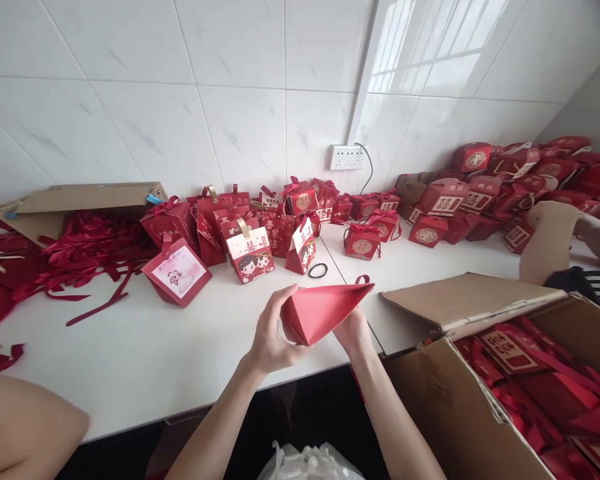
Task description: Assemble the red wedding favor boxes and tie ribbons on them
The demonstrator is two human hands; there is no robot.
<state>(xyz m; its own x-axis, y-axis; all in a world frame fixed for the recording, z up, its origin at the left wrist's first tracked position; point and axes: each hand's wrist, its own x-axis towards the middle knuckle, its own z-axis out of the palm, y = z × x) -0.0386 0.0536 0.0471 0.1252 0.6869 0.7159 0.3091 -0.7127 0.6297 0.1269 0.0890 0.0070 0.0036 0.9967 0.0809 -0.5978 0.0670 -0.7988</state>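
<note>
Cardboard wedge box in plain red [325,308] is just off-centre toward six, left hand [274,333] clamped on its nine-o'clock side, probably to steady the folds; right hand [354,331] at four, grip's hidden, can't tell.

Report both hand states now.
Left hand: holding the red box by its left side.
Right hand: at its right side, fingers hidden; grip cannot be told.

The held box [325,312] is made of smooth matt card; the wall [243,43] is faced with glossy tile.
</note>
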